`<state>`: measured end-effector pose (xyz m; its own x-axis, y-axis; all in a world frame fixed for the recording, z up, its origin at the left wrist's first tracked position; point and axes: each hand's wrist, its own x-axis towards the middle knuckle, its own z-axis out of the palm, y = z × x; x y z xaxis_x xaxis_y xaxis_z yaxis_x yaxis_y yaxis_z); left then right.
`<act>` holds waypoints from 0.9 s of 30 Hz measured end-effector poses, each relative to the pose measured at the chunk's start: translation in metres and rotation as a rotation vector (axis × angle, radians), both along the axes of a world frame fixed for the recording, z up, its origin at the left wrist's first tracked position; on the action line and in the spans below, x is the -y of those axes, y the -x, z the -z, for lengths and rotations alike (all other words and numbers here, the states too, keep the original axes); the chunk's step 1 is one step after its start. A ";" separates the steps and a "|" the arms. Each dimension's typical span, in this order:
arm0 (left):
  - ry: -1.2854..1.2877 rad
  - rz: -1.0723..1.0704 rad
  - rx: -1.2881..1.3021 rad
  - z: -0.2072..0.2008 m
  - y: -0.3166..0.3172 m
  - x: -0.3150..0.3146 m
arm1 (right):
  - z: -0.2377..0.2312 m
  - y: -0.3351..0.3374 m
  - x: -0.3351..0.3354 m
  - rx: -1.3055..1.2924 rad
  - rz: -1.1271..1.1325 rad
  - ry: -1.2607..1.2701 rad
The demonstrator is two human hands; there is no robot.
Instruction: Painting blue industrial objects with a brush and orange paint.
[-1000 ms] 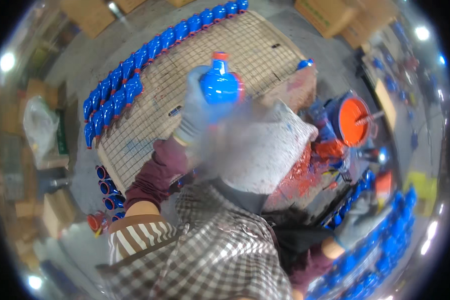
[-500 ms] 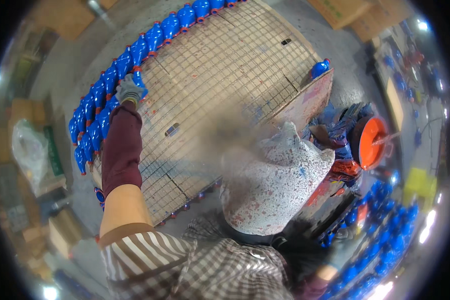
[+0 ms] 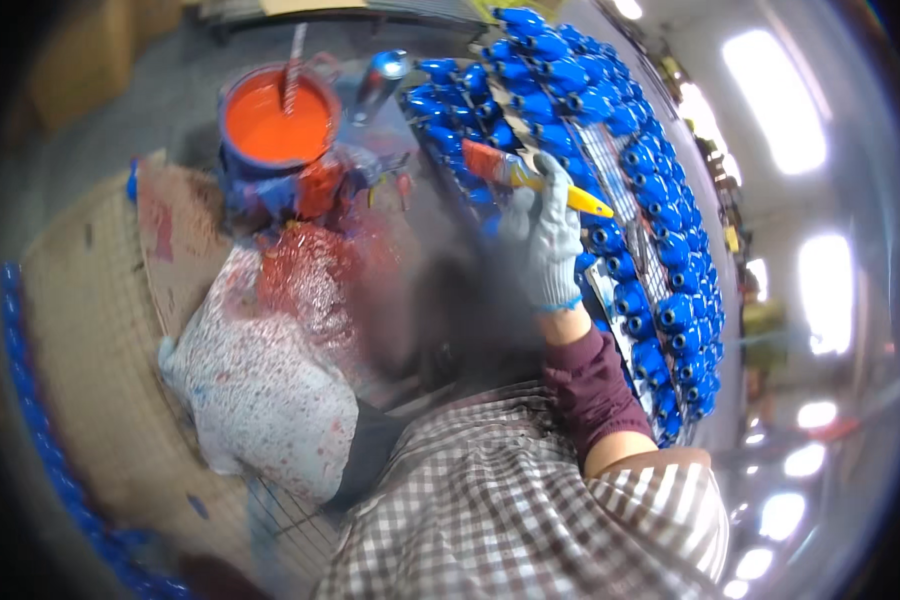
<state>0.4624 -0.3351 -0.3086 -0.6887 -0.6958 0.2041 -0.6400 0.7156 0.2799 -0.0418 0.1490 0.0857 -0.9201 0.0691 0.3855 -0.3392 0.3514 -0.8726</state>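
My gloved right hand (image 3: 550, 245) is closed around a paintbrush (image 3: 530, 178) over blue bottles (image 3: 660, 290), near the orange paint bucket (image 3: 275, 125); I can't see my left hand.

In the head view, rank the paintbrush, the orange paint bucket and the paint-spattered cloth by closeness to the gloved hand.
1. paintbrush: gripped in the right hand.
2. orange paint bucket: up and to its left.
3. paint-spattered cloth: lower left, farthest.
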 end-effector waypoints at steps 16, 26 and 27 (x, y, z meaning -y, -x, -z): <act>-0.075 -0.144 -0.740 -0.174 0.050 -0.170 | 0.024 0.272 -0.168 -0.149 0.209 -0.528; 0.018 -0.201 -0.515 -0.244 0.108 -0.156 | -0.047 0.167 -0.220 -0.537 -0.032 -0.048; -0.081 -0.133 -0.542 -0.292 0.176 -0.180 | -0.058 0.146 -0.226 -0.428 -0.111 0.020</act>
<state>0.2865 -0.1550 -0.0161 -0.4059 -0.7973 0.4467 -0.4726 0.6015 0.6441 -0.1877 0.3748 0.1434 -0.6799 -0.0100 0.7332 -0.7065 0.2770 -0.6513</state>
